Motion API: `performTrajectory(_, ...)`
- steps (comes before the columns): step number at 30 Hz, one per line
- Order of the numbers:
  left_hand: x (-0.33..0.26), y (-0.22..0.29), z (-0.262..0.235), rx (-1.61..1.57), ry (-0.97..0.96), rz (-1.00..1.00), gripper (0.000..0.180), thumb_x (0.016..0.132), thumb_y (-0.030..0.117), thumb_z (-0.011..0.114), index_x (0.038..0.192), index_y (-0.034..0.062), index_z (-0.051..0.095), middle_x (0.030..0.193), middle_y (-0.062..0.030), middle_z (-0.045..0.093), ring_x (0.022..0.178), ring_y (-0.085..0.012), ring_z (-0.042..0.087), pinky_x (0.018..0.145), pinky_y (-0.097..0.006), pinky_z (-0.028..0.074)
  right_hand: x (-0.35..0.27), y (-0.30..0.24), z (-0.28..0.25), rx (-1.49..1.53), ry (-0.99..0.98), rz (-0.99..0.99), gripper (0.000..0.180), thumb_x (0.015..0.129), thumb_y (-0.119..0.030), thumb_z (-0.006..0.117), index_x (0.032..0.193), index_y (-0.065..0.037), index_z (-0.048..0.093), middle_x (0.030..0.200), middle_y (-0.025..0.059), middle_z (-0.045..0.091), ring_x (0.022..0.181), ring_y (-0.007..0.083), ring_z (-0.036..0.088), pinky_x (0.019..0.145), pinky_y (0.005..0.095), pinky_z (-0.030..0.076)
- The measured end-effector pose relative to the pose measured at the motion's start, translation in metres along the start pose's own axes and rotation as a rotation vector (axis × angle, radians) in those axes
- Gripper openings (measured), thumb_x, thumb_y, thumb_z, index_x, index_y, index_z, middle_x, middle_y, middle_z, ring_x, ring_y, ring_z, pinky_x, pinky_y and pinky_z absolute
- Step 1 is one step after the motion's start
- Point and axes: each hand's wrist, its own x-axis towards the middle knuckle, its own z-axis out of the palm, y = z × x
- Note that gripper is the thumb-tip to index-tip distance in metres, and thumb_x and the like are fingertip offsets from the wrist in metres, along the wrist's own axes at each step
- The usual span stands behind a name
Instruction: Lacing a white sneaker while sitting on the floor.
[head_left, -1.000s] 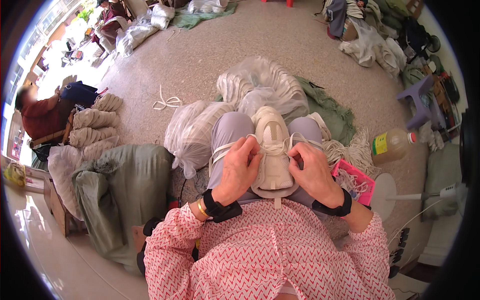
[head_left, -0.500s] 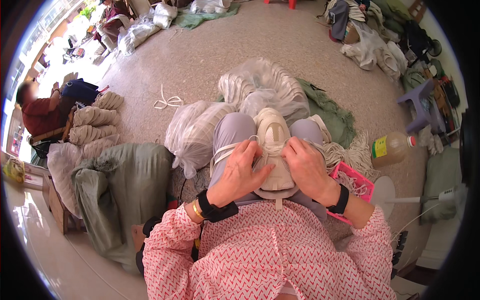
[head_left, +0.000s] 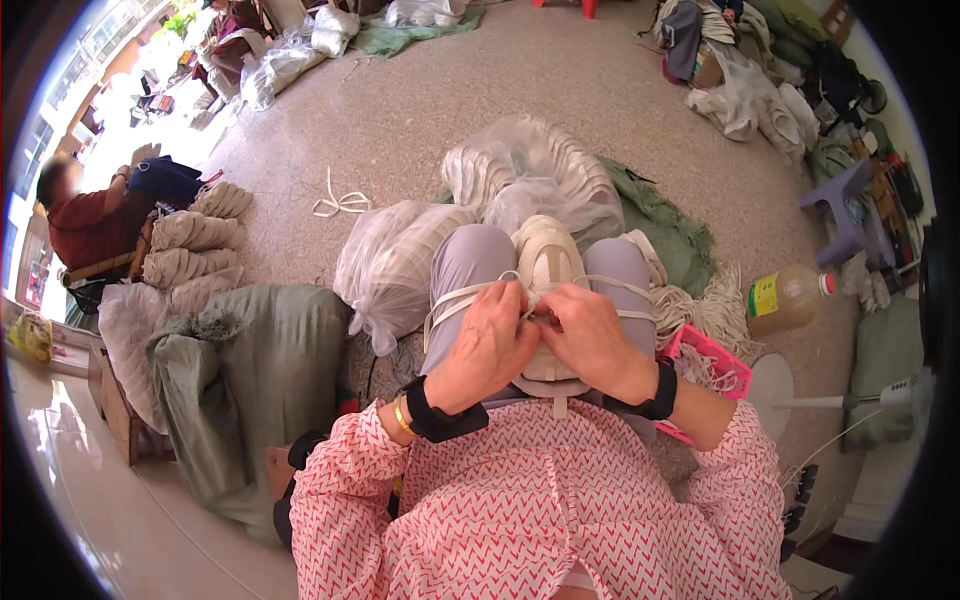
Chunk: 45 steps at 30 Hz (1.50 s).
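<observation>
The left grip [head_left: 486, 345] and right grip [head_left: 592, 342] nearly meet, each seemingly pinched on the cream lace [head_left: 460, 293], above the cream shoe [head_left: 547, 262] between the knees [head_left: 474, 250]. A slackened pinch could free the lace; uneven pulling could skew it.

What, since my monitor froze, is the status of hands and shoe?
Left hand and right hand close together, pinching the cream lace. Cream shoe under them, toe pointing away. Nothing visibly blocking; hands themselves hide its middle.
</observation>
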Motion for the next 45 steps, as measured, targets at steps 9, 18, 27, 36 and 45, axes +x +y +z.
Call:
performTrajectory(9, 0.000, 0.005, 0.001, 0.016, 0.038, 0.000, 0.013, 0.085, 0.001, 0.058, 0.097, -0.0028, 0.054, 0.092, -0.0223, 0.059, 0.088, -0.0433, 0.059, 0.078, -0.051, 0.047, 0.000, -0.002, 0.004, -0.017, 0.035, -0.021, 0.009, 0.090, -0.010, 0.068, 0.091, -0.002, 0.064, 0.091, 0.0186, 0.066, 0.083, 0.0446, 0.064, 0.071, 0.0513, 0.053)
performTrajectory(18, 0.019, 0.012, -0.018, -0.227, -0.062, -0.048, 0.019, 0.088, -0.003, 0.064, 0.104, -0.0001, 0.056, 0.091, -0.0113, 0.060, 0.078, -0.0228, 0.061, 0.068, -0.034, 0.049, -0.011, -0.052, -0.140, 0.806, -0.095, 0.190, 0.012, 0.094, -0.006, 0.072, 0.086, -0.003, 0.064, 0.074, -0.0045, 0.057, 0.064, 0.0030, 0.052, 0.056, 0.0222, 0.039)
performTrajectory(27, 0.038, 0.018, -0.024, -0.623, -0.562, -0.069, 0.024, 0.104, 0.011, 0.065, 0.125, 0.0025, 0.059, 0.101, -0.0023, 0.064, 0.088, -0.0083, 0.058, 0.081, -0.027, 0.050, 0.003, -0.028, -0.115, 1.105, 0.016, 0.143, 0.017, 0.100, -0.011, 0.071, 0.087, -0.004, 0.062, 0.078, -0.0022, 0.059, 0.061, 0.0031, 0.051, 0.053, 0.0202, 0.039)
performTrajectory(36, 0.012, -0.002, -0.032, -0.826, -0.305, -0.285, 0.017, 0.109, 0.018, 0.060, 0.100, 0.0040, 0.061, 0.090, 0.0035, 0.061, 0.083, -0.0033, 0.053, 0.074, -0.022, 0.046, -0.033, -0.008, -0.116, 1.262, 0.060, 0.308, 0.015, 0.106, -0.012, 0.058, 0.093, -0.007, 0.054, 0.078, 0.0039, 0.062, 0.061, 0.0104, 0.058, 0.054, 0.0251, 0.047)
performTrajectory(45, -0.031, -0.053, -0.158, -0.505, -0.281, -0.663, 0.029, 0.108, 0.024, 0.058, 0.084, 0.0081, 0.059, 0.072, 0.0056, 0.052, 0.067, -0.0047, 0.046, 0.062, -0.024, 0.037, -0.223, 0.215, -0.177, 1.121, 0.560, 0.725, 0.019, 0.106, -0.018, 0.057, 0.088, -0.016, 0.051, 0.072, -0.0052, 0.051, 0.052, 0.0021, 0.040, 0.047, 0.0201, 0.034)
